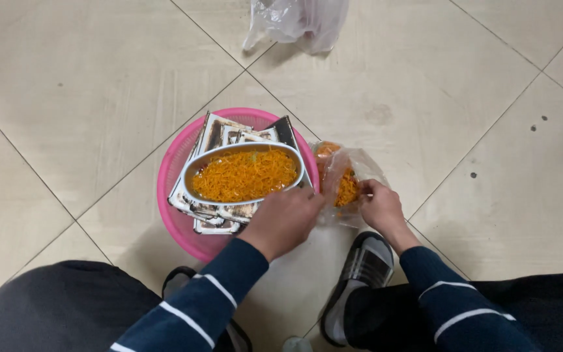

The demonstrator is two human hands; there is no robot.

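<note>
2 hands [333, 212], fingers [367, 190] curled on a clear bag [350, 171].

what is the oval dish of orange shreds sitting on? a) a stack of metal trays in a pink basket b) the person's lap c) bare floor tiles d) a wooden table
a: the oval dish of orange shreds rests on stacked metal trays inside the round pink basket, which stands on the tiled floor.
</note>
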